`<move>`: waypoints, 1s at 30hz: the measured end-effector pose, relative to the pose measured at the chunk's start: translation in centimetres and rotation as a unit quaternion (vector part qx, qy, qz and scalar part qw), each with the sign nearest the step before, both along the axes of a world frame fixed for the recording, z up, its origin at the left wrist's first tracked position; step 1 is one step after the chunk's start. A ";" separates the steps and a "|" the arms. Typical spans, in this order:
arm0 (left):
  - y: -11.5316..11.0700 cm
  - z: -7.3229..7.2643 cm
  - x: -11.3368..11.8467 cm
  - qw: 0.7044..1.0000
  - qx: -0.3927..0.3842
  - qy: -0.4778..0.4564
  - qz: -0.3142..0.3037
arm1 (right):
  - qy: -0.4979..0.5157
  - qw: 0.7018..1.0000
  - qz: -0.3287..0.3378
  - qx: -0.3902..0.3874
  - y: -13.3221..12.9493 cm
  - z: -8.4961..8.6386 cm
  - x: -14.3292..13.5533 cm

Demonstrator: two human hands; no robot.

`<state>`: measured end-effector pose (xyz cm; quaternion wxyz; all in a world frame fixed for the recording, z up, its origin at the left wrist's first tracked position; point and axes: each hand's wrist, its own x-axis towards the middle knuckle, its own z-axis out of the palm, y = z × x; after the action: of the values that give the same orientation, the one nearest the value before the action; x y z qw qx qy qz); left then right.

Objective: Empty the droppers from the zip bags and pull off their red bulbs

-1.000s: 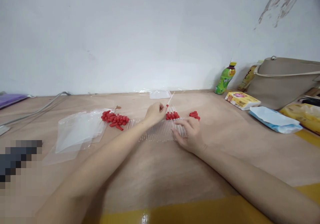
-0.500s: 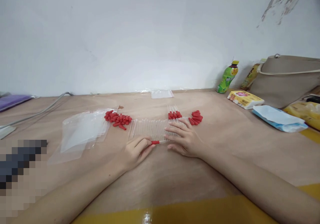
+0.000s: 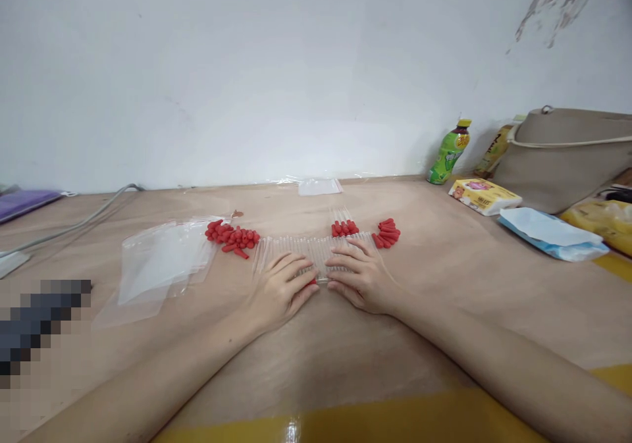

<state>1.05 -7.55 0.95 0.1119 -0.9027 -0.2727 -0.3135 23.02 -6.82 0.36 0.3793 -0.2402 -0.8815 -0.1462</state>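
A row of clear glass tubes (image 3: pixel 320 252) lies side by side on the table. My left hand (image 3: pixel 286 288) rests over the row's near left part, its fingers closed on a red rubber bulb (image 3: pixel 313 282) that is mostly hidden. My right hand (image 3: pixel 364 277) lies over the right part, fingers apart, touching the near tube's right end. Behind it are several tubes with red bulbs fitted (image 3: pixel 344 228). A pile of loose red bulbs (image 3: pixel 232 235) sits left of the row, and a smaller group (image 3: pixel 387 234) sits at its right end.
Clear plastic bags (image 3: pixel 160 262) lie at the left, another bag (image 3: pixel 320 187) by the wall. A cable (image 3: pixel 93 216) and a pixelated dark object (image 3: pixel 44 318) are further left. At the right stand a green bottle (image 3: pixel 448 153), a tissue pack (image 3: pixel 484 196), a blue-white packet (image 3: pixel 552 234) and a grey bag (image 3: pixel 567 160).
My left hand has moved right and flattened over the tubes, now covering most of the red bulb. My right hand has barely shifted.
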 end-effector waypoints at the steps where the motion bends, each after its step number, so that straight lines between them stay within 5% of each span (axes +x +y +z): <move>1: 0.1 0.0 0.0 1.000 0.003 0.005 0.002 | 0.000 1.000 0.000 -0.001 0.0 0.0 0.0; 30: -0.7 0.8 0.0 0.999 0.026 0.034 -0.019 | 0.021 0.992 0.124 -0.028 0.2 -0.7 -0.2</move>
<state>1.03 -8.21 1.74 0.1387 -0.9146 -0.2434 -0.2916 22.83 -6.58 -0.34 0.4061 -0.1425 -0.9001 -0.0682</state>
